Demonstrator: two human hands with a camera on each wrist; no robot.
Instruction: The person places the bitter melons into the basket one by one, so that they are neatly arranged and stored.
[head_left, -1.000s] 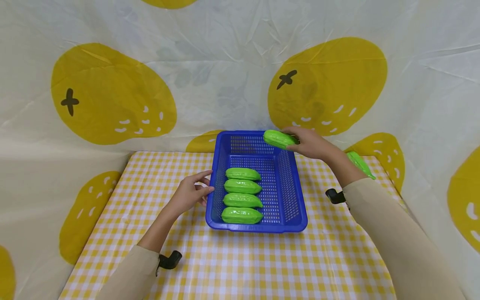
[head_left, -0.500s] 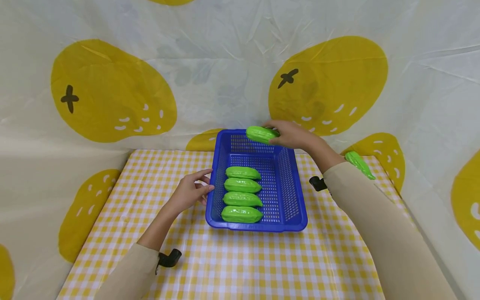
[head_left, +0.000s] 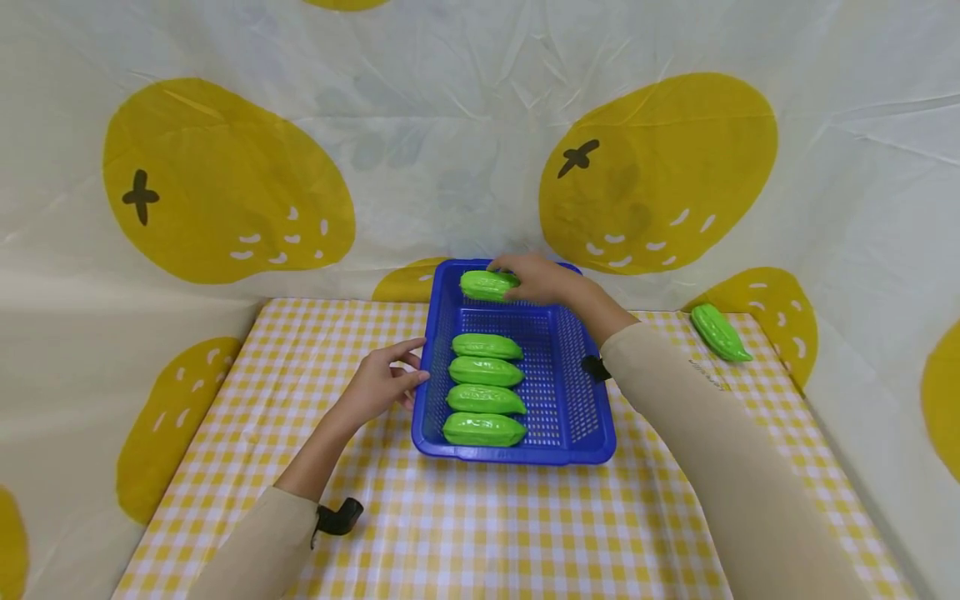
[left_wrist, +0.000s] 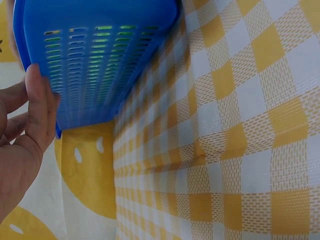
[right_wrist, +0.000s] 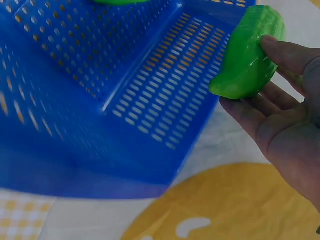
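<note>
Over the far end of a blue plastic basket (head_left: 512, 456), my right hand (head_left: 536, 279) grips a glossy green bitter melon (head_left: 478, 286). The right wrist view shows the thumb on one side of this bitter melon (right_wrist: 250, 52) and fingers beneath it, its pointed tip reaching past them. Several similar bitter melons (head_left: 485, 372) lie in a row along the basket's left side, stacked from front to middle. My left hand (head_left: 377, 379) is at the basket's left rim, fingers extended; the left wrist view has its fingertips against the blue wall (left_wrist: 85, 65).
One more bitter melon (head_left: 718, 332) lies at the table's back right. The table wears a yellow-and-white checked cloth (head_left: 480, 533). A pale sheet printed with yellow fruit (head_left: 457, 150) hangs right behind the basket and down both sides.
My right hand has carried the bitter melon leftward and lowered it toward the basket's far end. The left hand and the row of bitter melons have stayed put.
</note>
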